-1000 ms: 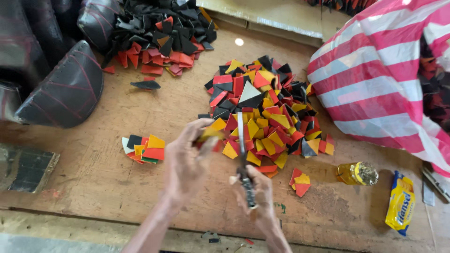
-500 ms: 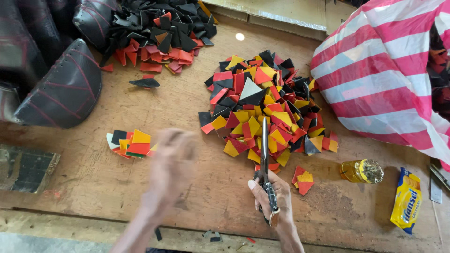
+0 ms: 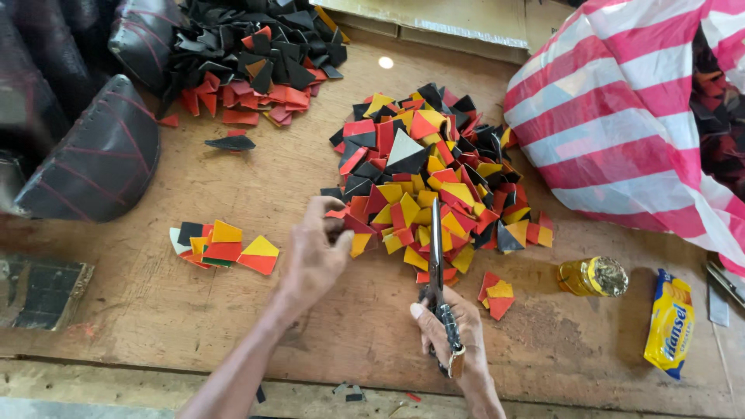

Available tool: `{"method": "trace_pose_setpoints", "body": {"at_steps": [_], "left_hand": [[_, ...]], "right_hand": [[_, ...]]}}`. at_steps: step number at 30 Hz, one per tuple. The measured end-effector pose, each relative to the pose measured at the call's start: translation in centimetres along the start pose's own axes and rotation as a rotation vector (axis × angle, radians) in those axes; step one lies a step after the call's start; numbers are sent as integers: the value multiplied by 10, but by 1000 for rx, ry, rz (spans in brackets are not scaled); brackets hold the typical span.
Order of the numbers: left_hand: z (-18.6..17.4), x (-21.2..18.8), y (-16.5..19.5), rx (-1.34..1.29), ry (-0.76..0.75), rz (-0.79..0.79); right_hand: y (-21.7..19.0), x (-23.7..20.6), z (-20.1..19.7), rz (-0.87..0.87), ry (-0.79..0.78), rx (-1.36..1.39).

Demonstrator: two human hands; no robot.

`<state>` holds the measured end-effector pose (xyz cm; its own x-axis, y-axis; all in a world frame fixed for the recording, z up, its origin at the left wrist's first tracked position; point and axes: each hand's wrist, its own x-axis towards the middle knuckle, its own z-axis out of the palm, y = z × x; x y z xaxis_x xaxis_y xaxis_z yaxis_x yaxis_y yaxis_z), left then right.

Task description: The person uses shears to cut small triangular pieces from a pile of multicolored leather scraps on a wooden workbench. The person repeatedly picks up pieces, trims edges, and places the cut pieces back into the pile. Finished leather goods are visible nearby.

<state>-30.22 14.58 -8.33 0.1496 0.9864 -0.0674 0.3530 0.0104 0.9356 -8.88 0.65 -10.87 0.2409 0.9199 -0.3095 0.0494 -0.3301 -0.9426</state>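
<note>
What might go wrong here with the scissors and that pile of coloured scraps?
The scissors in the right hand point blades-first into the scrap pile, close to the left hand picking at its edge, so fingers could get nicked. The small bottle lies on its side near the right hand; a nudge might roll or spill it.

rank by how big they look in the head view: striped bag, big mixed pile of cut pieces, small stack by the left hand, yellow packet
1. striped bag, though part is out of view
2. big mixed pile
3. small stack
4. yellow packet; it looks close to the small stack in size, so that order is unsure
</note>
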Motion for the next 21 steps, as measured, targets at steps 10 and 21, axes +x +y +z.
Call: {"method": "trace_pose_setpoints", "body": {"at_steps": [10, 21], "left_hand": [[-10, 11, -15, -792, -49, -23], [-9, 0, 18, -970, -121, -29]], "right_hand": [[-21, -1, 29, 37, -188, 138], [-30, 1, 46, 9, -210, 19]]}}
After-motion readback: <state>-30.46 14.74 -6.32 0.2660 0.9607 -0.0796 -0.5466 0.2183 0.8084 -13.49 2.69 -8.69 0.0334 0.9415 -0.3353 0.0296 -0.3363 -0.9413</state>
